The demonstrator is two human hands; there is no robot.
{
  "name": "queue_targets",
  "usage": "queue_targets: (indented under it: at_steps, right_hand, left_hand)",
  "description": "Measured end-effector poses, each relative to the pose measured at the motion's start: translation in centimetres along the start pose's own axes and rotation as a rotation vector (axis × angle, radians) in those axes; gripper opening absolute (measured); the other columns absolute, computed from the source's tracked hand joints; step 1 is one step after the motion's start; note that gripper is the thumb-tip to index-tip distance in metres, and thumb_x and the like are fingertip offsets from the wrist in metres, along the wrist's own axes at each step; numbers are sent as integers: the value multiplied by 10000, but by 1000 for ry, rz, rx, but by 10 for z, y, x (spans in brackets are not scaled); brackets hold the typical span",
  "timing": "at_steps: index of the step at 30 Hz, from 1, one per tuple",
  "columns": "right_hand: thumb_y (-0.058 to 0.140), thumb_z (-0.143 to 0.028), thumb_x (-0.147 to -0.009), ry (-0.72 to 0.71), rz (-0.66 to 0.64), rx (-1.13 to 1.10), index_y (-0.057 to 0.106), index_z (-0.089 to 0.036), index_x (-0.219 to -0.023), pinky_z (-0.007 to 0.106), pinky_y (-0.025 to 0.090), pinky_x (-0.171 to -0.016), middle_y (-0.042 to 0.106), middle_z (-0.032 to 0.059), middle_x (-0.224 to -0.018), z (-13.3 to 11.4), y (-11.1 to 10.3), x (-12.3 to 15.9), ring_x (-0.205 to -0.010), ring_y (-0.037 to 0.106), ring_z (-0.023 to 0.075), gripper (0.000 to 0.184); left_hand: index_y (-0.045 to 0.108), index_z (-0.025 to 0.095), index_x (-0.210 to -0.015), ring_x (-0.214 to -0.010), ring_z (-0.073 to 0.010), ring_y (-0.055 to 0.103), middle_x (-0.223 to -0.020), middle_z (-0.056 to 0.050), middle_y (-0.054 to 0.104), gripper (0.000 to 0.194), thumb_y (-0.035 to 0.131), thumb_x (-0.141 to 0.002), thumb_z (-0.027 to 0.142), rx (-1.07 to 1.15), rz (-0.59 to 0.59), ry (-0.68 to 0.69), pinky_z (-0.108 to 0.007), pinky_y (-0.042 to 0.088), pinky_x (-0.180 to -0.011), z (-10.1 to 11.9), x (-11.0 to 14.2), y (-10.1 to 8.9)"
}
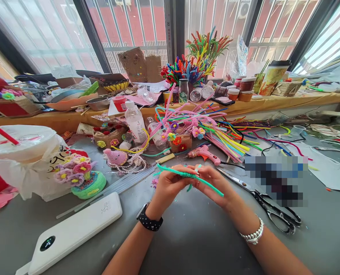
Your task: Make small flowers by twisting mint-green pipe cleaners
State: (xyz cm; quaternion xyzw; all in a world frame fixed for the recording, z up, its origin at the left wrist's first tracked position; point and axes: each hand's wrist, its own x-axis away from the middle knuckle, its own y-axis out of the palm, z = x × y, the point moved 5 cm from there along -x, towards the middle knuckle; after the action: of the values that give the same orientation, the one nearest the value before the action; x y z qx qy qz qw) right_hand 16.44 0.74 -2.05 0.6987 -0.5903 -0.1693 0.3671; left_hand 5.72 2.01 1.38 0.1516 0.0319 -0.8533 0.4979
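Observation:
Both of my hands meet above the grey table, fingers curled round a green pipe cleaner (210,186). My left hand (171,181) pinches it near a twisted middle part, and one fuzzy end sticks out past the knuckles to the left. My right hand (216,179) grips close beside it, with the other end running down to the right across the fingers. A short green tip hangs below the fingers. The fingertips partly hide the twisted section. Just behind the hands lies a pink glue gun (206,153).
Large scissors (264,206) lie at right, near a blurred-out patch. At left are a white power bank (78,233), a green pot of fuzzy flowers (88,185) and a bagged cup (23,152). Bundled pipe cleaners (224,139) and bottles (135,122) stand behind; clear glue sticks (124,181) lie left.

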Motion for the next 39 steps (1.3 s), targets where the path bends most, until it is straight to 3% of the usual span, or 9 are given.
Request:
queue_targets:
  at_steps: [6,11,17,20,25,28,36,39]
  right_hand:
    - [582,-175,-627,5,-18,-27,598,-186,-589,233,389,-625,564,-14,-725,8,-3,-3,-698,482,108,43]
    - [574,-215,-646,-39,23,130,622,-191,-641,240,385,-638,557,-3,-782,6,-6,-4,-761,469,124,54]
    - [584,-332,-663,-295,250,286,621,-196,-650,231,383,-633,585,-1,-800,-22,-21,-5,-740,494,124,142]
    - [556,-429,-690,-424,196,402,612,-185,-637,240,389,-604,585,10,-721,-36,-17,1,-659,499,120,256]
    - [636,-340,-659,-545,77,915,632,-202,-765,257,400,-606,599,10,-713,-41,2,11,-665,533,144,174]
    - [621,-322,-680,-614,52,1113,643,-194,-741,274,403,-611,606,21,-700,-39,9,12,-673,538,165,144]
    - [576,-304,-733,-724,79,1182,653,-209,-682,282,385,-596,581,23,-657,-43,8,13,-638,524,165,133]
    - [585,-300,-726,-739,81,1181,659,-218,-682,296,395,-625,586,28,-681,-43,7,13,-668,531,175,119]
  left_hand:
    - [676,184,-717,-664,-134,552,-699,-19,591,77,633,-659,158,-50,56,13,-227,440,-599,1,-1,-4]
    - [682,172,-663,-758,-154,539,-773,-35,584,47,660,-622,167,-80,138,35,-236,448,-649,5,-4,-9]
    - [665,146,-693,-626,-122,530,-693,-19,623,109,670,-609,215,-28,261,-149,-211,424,-554,-8,-4,-21]
    - [663,141,-683,-623,-110,525,-674,-6,625,125,678,-598,231,-61,312,-167,-202,411,-582,-11,-3,-24]
    - [664,147,-696,-642,-112,527,-680,-1,630,106,658,-618,219,-88,262,-160,-199,400,-594,-13,-4,-21]
    - [661,137,-690,-627,-114,527,-666,-9,631,116,666,-609,219,-56,250,-205,-202,399,-580,-14,-4,-19]
    - [655,109,-661,-543,-89,489,-603,-20,602,160,680,-601,255,-7,181,-319,-190,353,-498,-15,-4,-12]
    - [650,127,-757,-577,-99,517,-642,-20,611,200,678,-608,259,36,161,-322,-191,364,-515,-16,-4,-12]
